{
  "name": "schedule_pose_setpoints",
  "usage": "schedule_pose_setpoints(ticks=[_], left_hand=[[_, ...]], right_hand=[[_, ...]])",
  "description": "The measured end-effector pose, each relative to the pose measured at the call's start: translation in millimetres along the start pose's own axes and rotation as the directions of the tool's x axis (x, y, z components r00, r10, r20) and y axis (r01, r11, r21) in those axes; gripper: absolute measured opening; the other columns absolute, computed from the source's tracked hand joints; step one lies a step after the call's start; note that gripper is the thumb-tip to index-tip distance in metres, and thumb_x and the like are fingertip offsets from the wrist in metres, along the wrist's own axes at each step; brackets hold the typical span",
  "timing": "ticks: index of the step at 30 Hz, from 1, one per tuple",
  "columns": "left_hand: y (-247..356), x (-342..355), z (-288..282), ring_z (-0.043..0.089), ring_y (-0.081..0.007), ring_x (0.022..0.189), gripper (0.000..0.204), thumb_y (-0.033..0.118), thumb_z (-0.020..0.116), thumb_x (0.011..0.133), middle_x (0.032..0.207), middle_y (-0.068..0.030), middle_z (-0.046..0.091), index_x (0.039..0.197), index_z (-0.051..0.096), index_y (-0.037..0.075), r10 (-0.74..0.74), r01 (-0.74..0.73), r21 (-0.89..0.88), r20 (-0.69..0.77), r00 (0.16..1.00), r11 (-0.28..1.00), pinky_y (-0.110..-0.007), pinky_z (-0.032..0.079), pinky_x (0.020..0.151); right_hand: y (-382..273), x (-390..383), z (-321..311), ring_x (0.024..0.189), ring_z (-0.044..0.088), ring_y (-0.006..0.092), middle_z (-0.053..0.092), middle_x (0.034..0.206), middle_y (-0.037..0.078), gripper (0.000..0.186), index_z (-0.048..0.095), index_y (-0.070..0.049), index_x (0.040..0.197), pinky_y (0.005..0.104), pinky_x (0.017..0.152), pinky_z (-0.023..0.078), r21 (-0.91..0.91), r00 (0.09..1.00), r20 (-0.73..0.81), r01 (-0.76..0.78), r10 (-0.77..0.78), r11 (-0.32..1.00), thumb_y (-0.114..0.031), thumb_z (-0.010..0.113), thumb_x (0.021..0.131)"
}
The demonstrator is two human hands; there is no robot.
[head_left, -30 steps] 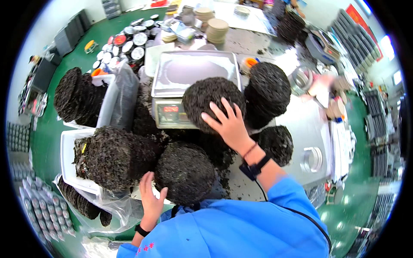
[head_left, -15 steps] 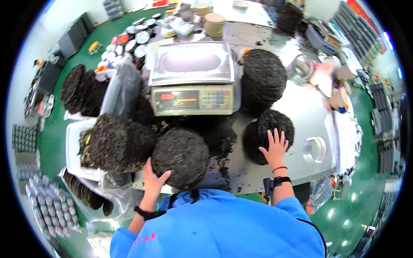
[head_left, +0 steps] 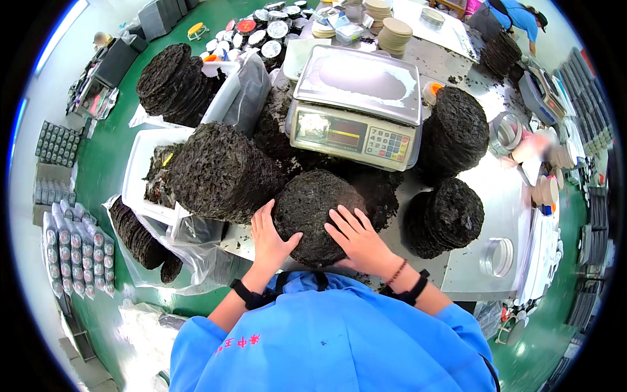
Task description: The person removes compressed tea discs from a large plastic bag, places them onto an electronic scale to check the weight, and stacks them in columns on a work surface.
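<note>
Blue garment (head_left: 313,333) nearest the camera, directly behind both grips. Left grip (head_left: 273,239): fingers extended, thumb spread wide, touching the near-left edge of a round dark stack (head_left: 310,202). Right grip (head_left: 366,245): fingers likewise extended and slightly parted, tips laid on the right part of the stack's upper face; neither is curled closed. Stack lies between the two grips. Appearance: near-black with brownish tone, outline roughly circular, rim ragged, face coarse, matted and crinkled; its layering is hard to make out from this angle. Immediately left of the left grip, a broader leaning stack (head_left: 219,170) of the same material, partly over a white tray (head_left: 137,173). Clear plastic sheeting (head_left: 202,258) farther left and lower. To the right of the right grip, bare metal bench (head_left: 467,277) carries a short stack (head_left: 450,215) and, beyond it, a taller stack (head_left: 457,134); a clear ring (head_left: 498,257) sits farther right. Loose dark flakes (head_left: 382,193) just beyond the right grip. Ahead of both grips, a weighing scale (head_left: 359,81), pale pan on top, keypad facing the wearer. Farther ahead: beige discs (head_left: 395,36), piled, and a co-worker (head_left: 519,19) in blue, bending.
</note>
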State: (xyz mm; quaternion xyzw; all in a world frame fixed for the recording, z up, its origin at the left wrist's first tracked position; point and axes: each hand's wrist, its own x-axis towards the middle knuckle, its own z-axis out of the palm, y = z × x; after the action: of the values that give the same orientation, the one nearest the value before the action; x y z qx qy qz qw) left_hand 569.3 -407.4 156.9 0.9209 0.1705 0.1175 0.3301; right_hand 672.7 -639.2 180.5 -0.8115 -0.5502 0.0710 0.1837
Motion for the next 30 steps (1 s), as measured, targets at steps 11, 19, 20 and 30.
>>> schedule_pose_setpoints(ticks=[11,19,20,30], left_hand=[[-26.7,0.3,-26.3,0.045,-0.0286,0.132,0.051,0.019,0.068,0.085,0.141,-0.0123,0.05,0.133,0.055,0.006,0.057,-0.026,-0.296,0.097,0.994,0.955,-0.039,0.036,0.108],[5.8,8.7,-23.5,0.033,-0.0301,0.141,0.083,0.036,0.082,0.067,0.15,-0.0127,0.039,0.139,0.049,0.012,0.437,-0.539,0.066,0.507,0.743,0.84,-0.048,0.029,0.112],[-0.6,9.6,-22.8,0.033,-0.0301,0.14,0.083,0.036,0.083,0.066,0.149,-0.0129,0.039,0.138,0.049,0.012,0.447,-0.541,0.046,0.507,0.737,0.84,-0.048,0.029,0.112],[19.7,0.0,-2.7,0.04,-0.0397,0.132,0.061,0.042,0.071,0.079,0.139,-0.023,0.046,0.128,0.056,0.009,0.552,-0.7,0.223,0.474,0.686,0.679,-0.054,0.033,0.108]], right_hand=[[25.0,12.5,-6.7,0.124,0.049,0.0203,0.058,0.13,0.011,0.045,0.055,-0.001,0.131,0.0367,0.108,0.033,0.725,0.956,0.038,-0.226,0.291,0.65,-0.029,0.059,0.095],[53.1,11.4,-43.0,0.103,0.054,0.0113,0.063,0.116,0.006,0.041,0.055,0.007,0.123,0.0267,0.092,0.043,0.953,0.509,-0.292,0.082,0.81,0.292,-0.028,0.051,0.103],[59.0,8.2,-48.8,0.106,0.055,0.0141,0.062,0.12,0.008,0.039,0.055,0.005,0.124,0.0287,0.095,0.043,0.963,0.495,-0.267,0.123,0.826,0.238,-0.027,0.05,0.103],[33.6,15.2,-64.4,0.135,0.043,0.0297,0.044,0.146,0.018,0.054,0.027,0.002,0.149,0.0362,0.111,0.033,0.393,0.509,-0.718,-0.265,0.474,0.88,-0.011,0.049,0.101]])
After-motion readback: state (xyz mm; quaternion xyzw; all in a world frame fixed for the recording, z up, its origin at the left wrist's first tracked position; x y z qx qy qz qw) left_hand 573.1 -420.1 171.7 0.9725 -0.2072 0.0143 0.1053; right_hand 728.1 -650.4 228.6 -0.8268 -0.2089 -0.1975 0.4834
